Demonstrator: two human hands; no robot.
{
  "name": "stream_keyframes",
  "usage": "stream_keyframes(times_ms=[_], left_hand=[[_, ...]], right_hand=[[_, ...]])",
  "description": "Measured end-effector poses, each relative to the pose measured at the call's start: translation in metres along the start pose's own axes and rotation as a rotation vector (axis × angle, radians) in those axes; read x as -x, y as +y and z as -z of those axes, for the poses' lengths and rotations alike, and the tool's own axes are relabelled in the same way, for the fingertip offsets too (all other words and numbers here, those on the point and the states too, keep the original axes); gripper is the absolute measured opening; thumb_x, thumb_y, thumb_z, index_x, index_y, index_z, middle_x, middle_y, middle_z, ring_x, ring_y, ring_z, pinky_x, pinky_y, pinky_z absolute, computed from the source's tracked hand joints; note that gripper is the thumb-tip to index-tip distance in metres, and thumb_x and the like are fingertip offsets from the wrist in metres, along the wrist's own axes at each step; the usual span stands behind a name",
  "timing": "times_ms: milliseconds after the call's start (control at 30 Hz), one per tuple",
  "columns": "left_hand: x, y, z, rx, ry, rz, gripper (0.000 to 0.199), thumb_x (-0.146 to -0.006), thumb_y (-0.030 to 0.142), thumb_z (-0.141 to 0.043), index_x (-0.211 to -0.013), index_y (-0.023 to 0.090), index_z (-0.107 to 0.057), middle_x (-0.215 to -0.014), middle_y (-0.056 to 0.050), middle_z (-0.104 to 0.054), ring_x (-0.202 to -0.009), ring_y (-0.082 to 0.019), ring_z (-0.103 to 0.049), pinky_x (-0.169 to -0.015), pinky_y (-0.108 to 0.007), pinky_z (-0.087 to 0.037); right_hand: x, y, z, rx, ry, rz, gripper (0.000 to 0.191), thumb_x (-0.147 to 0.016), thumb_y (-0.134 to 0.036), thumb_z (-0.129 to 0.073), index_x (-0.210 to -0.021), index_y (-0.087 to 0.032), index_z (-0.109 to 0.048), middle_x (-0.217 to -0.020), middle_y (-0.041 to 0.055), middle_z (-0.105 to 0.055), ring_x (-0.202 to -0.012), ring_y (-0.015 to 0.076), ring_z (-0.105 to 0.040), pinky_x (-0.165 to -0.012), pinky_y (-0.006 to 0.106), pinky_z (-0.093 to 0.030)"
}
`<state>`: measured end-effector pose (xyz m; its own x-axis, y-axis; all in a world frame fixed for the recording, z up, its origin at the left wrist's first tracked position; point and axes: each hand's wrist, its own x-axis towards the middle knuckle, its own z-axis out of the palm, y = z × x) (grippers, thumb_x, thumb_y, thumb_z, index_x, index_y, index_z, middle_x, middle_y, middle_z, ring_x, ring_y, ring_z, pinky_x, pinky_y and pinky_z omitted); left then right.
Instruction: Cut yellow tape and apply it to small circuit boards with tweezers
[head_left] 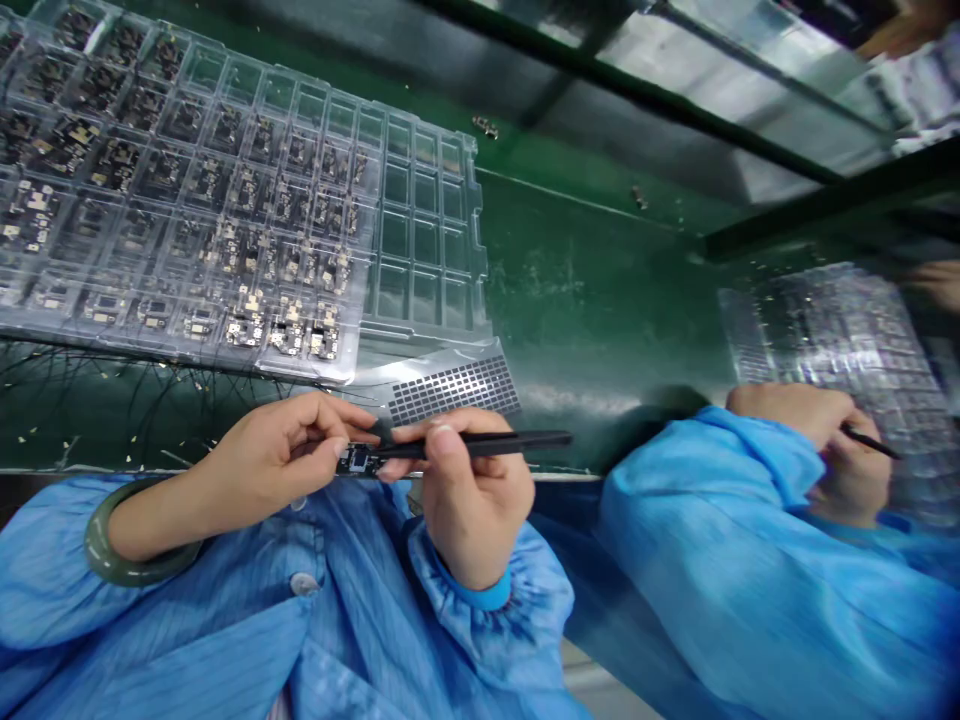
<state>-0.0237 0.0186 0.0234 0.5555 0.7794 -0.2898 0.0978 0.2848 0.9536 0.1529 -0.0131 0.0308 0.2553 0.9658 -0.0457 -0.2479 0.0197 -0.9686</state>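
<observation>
Between the fingers of my left hand (289, 450) is a small black circuit board (358, 459), held near the bench's front edge. My right hand (472, 480) grips black tweezers (517, 441), their tips pointing left to the board. Part of the board and the tweezer tips are covered by my fingers. Just beyond my hands lies a clear sheet (454, 388) with rows of small black rectangular stickers. Clear plastic trays (427, 210) stand behind it on the left, many of their pockets holding similar circuit boards (285, 330).
Thin black wires (187, 375) stick out along the trays' front edge over the green bench (570, 300). Small loose parts (485, 127) lie farther back. At right, a co-worker's blue sleeve (697, 500) and hands are close by, beside another clear tray (847, 340).
</observation>
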Motion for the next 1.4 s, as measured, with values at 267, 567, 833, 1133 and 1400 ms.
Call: stream_keyframes(times_ms=[267, 567, 833, 1133, 1400], left_hand=[[0.003, 0.000, 0.000, 0.017, 0.025, -0.010, 0.009, -0.091, 0.023, -0.055, -0.084, 0.016, -0.057, -0.108, -0.008, -0.070, -0.094, -0.015, -0.068, -0.077, -0.025, -0.054], [0.003, 0.000, -0.001, 0.065, 0.035, 0.013, 0.010, -0.089, 0.023, -0.057, -0.081, 0.017, -0.057, -0.106, -0.008, -0.071, -0.088, -0.015, -0.068, -0.073, -0.025, -0.054], [0.002, 0.000, -0.002, 0.075, 0.062, 0.023, 0.011, -0.087, 0.022, -0.058, -0.078, 0.017, -0.057, -0.103, -0.007, -0.073, -0.083, -0.015, -0.068, -0.068, -0.025, -0.054], [0.002, 0.003, -0.005, 0.071, 0.089, 0.033, 0.010, -0.085, 0.021, -0.060, -0.076, 0.017, -0.058, -0.102, -0.008, -0.073, -0.086, -0.016, -0.069, -0.073, -0.026, -0.056], [0.002, 0.005, -0.004, 0.016, 0.060, 0.003, 0.010, -0.085, 0.020, -0.058, -0.076, 0.016, -0.059, -0.098, -0.007, -0.072, -0.076, -0.013, -0.065, -0.065, -0.022, -0.052]], right_hand=[[0.002, 0.007, -0.003, -0.041, -0.039, -0.085, 0.013, -0.088, -0.030, -0.073, -0.086, -0.021, -0.064, -0.074, -0.0020, -0.078, -0.049, 0.0107, -0.072, -0.050, 0.017, -0.063], [0.001, 0.008, -0.003, -0.097, -0.070, -0.111, 0.009, -0.089, -0.027, -0.071, -0.088, -0.022, -0.065, -0.078, -0.0034, -0.078, -0.051, 0.0102, -0.073, -0.052, 0.018, -0.064], [0.006, 0.008, -0.004, 0.059, -0.021, -0.052, 0.015, -0.087, -0.033, -0.073, -0.088, -0.021, -0.065, -0.079, -0.0002, -0.078, -0.049, 0.0121, -0.072, -0.050, 0.020, -0.065], [0.010, 0.008, 0.001, 0.266, -0.054, 0.193, 0.008, -0.087, -0.018, -0.070, -0.091, -0.025, -0.068, -0.081, 0.0003, -0.074, -0.059, 0.0159, -0.073, -0.052, 0.027, -0.064], [0.006, 0.007, 0.008, 0.404, -0.089, 0.421, 0.015, -0.085, -0.012, -0.068, -0.093, -0.025, -0.068, -0.083, 0.0026, -0.074, -0.072, 0.0194, -0.070, -0.064, 0.034, -0.060]])
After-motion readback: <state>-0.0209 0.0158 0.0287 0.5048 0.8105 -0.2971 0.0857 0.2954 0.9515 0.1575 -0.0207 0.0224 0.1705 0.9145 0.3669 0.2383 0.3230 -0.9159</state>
